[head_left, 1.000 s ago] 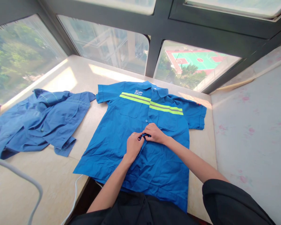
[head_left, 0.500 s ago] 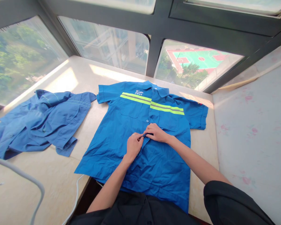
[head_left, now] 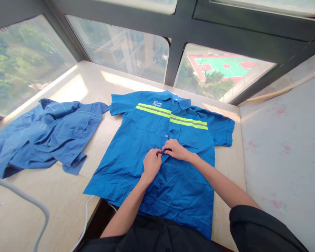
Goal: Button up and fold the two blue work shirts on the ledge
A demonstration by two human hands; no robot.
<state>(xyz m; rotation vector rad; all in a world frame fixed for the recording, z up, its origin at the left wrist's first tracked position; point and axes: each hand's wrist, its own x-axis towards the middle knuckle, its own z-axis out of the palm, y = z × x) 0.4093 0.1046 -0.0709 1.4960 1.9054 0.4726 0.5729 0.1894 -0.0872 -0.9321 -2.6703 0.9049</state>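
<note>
A blue short-sleeved work shirt (head_left: 120, 154) lies spread face up, its collar pointing toward the windows. A yellow-green reflective stripe crosses its chest, with white lettering above it on the left. At the middle of the front opening, my left hand (head_left: 152, 161) pinches the shirt's front edge. My right hand (head_left: 175, 148) pinches the same edge from the other side, fingertips close to the left ones. A small fold of cloth rises between them; any button there is hidden by the fingers. One button (head_left: 166, 136) shows just above my hands.
A second blue garment (head_left: 49, 134) lies crumpled on the pale countertop (head_left: 60, 196) at left. A grey curved tube (head_left: 28, 197) and a white cable (head_left: 86, 213) are at the near left. Windows border the far side; a flowered wall (head_left: 280, 147) stands at right.
Both hands stay at the same spot on the front edge, with only slight finger movement. The whole view has shifted very slightly.
</note>
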